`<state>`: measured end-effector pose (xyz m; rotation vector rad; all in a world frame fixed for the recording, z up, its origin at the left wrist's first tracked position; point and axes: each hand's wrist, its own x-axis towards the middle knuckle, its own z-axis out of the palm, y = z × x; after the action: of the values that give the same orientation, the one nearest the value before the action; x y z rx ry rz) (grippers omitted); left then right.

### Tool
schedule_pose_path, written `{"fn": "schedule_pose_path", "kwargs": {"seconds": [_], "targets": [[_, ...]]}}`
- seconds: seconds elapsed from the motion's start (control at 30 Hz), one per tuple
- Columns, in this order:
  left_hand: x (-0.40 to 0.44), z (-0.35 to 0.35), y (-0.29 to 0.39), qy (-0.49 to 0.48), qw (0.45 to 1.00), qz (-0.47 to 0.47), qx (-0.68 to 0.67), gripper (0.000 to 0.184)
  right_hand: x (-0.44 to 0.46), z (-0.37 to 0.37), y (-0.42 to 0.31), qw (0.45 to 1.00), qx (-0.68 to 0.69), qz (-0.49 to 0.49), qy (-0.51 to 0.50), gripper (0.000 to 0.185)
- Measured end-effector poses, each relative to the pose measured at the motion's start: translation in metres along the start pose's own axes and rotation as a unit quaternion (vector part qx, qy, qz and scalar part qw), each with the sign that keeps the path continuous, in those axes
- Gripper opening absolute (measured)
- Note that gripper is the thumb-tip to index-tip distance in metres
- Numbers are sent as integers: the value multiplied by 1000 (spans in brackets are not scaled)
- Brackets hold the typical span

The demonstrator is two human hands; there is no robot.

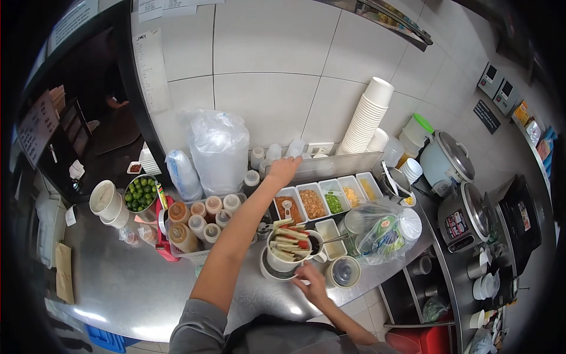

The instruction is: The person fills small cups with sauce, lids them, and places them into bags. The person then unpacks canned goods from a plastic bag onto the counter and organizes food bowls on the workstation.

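1. Right grip [311, 284], lower centre of the frame; fingers partly curled beside a white container [269, 272]; whether they pinch anything I cannot tell.
2. White tub [280, 263], just above and left of that grip, apparently over the container; it is crowded with pale and red strips [290, 243]; a bump from the right fingers could tip it, as it looks top-heavy.
3. Lidded jar [343, 271], right of the same grip, near the tabletop [250, 300] edge; an outward swing of the wrist might push it off.
4. Squeeze bottles [183, 236], left of centre, under the left forearm; a lowered elbow could knock some over.
5. Left grip [286, 170], centre, stretched to the steel panel [330, 168]; fingers nearly straight beside pale bottles [273, 152]; whether it holds one I cannot tell; snagging one could topple its close neighbours.
6. Cup stack [367, 118], upper right of centre, leaning; a jolt to the panel might unsettle it.
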<state>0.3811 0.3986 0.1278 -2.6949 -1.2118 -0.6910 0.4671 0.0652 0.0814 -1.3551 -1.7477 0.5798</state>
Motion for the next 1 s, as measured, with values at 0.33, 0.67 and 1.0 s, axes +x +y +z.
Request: {"fn": "schedule_pose_path", "kwargs": {"seconds": [0.33, 0.67, 1.0], "targets": [[-14, 6, 30, 18, 999, -30, 6, 13, 127, -140, -33, 992, 114, 35, 48, 23], [-29, 13, 54, 63, 997, -27, 47, 9, 289, -140, 73, 973, -26, -35, 225, 25], [-30, 12, 56, 70, 996, -25, 50, 7, 361, -95, 181, 910, -224, 56, 345, 30]]}}
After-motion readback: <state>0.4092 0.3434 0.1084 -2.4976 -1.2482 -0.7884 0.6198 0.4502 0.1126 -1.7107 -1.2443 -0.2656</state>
